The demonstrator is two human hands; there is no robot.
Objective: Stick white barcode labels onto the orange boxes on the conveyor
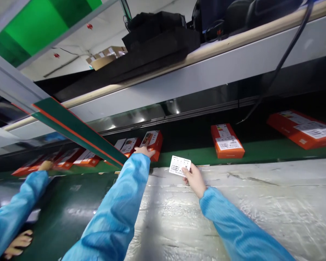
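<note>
My left hand point(144, 151) reaches out over the green belt, its fingers against the near end of an orange product box point(154, 142). Whether they grip the box cannot be told. A white printed label card point(179, 166) is pinched in my right hand point(194, 179), above the pale work surface. More orange boxes with white labels lie on the green conveyor belt point(250, 150), one point(227, 141) to the right of my hands and another point(301, 129) at the far right. Several others point(127, 145) lie close to my left hand.
At the far left, a co-worker's blue sleeve and hand point(45, 166) reach toward boxes point(67, 158), and another hand point(17, 244) lies below. A green-edged beam point(76, 130) crosses above the belt. Black bags point(157, 43) and a black cable point(282, 61) are beyond.
</note>
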